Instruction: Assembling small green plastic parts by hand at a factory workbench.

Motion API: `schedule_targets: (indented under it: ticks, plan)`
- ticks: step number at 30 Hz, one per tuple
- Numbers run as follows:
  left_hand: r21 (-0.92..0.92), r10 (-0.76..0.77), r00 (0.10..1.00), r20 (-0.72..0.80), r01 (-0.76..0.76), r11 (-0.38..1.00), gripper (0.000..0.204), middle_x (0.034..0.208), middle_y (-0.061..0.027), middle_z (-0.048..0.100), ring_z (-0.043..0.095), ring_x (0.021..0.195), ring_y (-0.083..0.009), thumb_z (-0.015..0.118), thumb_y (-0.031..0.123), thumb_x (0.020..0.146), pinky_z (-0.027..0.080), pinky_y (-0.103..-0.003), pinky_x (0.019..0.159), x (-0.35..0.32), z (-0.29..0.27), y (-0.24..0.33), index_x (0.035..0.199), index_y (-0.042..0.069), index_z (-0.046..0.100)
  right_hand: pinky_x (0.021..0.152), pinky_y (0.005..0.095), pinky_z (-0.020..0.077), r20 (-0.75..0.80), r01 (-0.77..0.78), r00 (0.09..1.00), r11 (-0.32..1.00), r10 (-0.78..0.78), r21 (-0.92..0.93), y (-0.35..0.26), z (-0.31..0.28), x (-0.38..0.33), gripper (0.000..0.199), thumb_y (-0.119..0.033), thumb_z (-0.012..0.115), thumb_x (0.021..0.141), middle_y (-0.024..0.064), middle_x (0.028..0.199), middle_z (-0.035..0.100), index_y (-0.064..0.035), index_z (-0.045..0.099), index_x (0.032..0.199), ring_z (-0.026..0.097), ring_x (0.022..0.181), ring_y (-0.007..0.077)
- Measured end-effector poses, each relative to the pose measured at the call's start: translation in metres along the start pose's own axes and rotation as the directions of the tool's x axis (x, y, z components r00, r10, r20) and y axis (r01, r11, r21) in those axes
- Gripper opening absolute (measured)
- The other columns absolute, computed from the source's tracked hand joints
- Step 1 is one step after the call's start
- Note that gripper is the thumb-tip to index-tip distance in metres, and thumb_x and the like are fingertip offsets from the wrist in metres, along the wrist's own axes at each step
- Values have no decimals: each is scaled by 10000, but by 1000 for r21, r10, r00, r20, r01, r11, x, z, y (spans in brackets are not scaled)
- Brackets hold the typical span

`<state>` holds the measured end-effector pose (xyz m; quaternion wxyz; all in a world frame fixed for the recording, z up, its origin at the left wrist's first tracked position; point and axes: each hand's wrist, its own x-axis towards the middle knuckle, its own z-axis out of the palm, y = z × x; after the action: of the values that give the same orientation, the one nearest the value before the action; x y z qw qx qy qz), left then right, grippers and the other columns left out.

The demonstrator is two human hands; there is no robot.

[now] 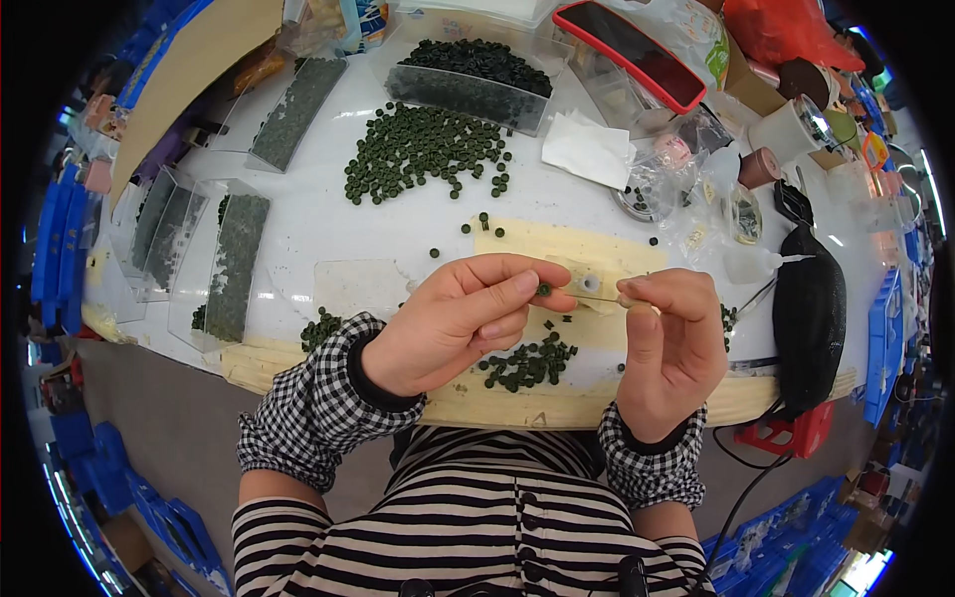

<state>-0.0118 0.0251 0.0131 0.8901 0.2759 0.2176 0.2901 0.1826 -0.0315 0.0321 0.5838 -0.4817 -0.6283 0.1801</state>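
Observation:
Between the thumb and fingertips of my left hand [453, 323] is a small round dark green piece [544, 290]. My right hand [674, 343] pinches a thin needle-like tool [600, 298] by its pale end, and its shaft reaches toward the green piece. I cannot make out whether the tip touches the piece. Behind the fingertips, a small pale fitting with a round hole [590, 283] sits on yellow tape [527, 239]. Below the hands lies a loose heap of similar green pieces [530, 363], with another small heap [320, 328] beside my left cuff.
A large spread of green pieces [426, 151] lies before a clear bin of dark pieces [473, 82]. More clear bins [234, 264] stand at left. At right are folded white tissue [587, 149], a red-cased phone [632, 55], a white dropper bottle [753, 264] and a black pouch [808, 313].

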Motion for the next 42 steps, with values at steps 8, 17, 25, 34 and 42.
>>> schedule_targets:
  ticks: [8, 17, 25, 34, 42]
  plan:
    - [25, 13, 1000, 15, -14, 1000, 284, 1063, -93, 662, 335, 572, -20, 474, 133, 1017, 335, -152, 541, -1, -2, -3, 1244, -7, 571, 797, 302, 482, 10, -96, 995, 981, 96, 168, 2, 13, -4, 89, -16, 609, 906, 102, 935, 670, 5, 600, 992, 610, 871, 202]
    - [23, 35, 999, -1, -35, 999, 252, 1123, -102, 648, 348, 567, -17, 492, 108, 1003, 343, -154, 541, -1, -2, -4, 1219, 21, 588, 760, 298, 504, 34, -57, 998, 993, 54, 106, 5, 14, -6, 98, -25, 622, 903, 99, 919, 670, -4, 601, 996, 621, 855, 202]
    - [26, 33, 999, -2, -33, 999, 249, 1128, -109, 648, 351, 569, -17, 493, 109, 1003, 345, -151, 542, 0, -3, -4, 1215, 21, 589, 724, 296, 511, 24, 19, 1000, 1000, -19, -18, 7, 14, -4, 111, -18, 670, 866, 102, 891, 670, -15, 618, 964, 643, 816, 225]
    - [32, 40, 999, -4, -40, 999, 250, 1118, -103, 652, 349, 572, -19, 494, 118, 1005, 342, -150, 540, 0, -2, -5, 1216, 21, 587, 729, 300, 509, 17, 30, 999, 1000, -30, 0, 6, 15, -4, 99, -16, 666, 867, 103, 880, 680, -13, 617, 953, 642, 815, 228]
    - [240, 160, 980, -119, -128, 962, 323, 1091, -117, 681, 379, 582, -12, 555, 114, 974, 363, -150, 558, -2, 7, -2, 1284, 22, 534, 741, 310, 495, -52, 47, 997, 960, -63, -275, 15, -1, -2, 100, -9, 681, 839, 121, 896, 648, -5, 620, 918, 622, 828, 245]
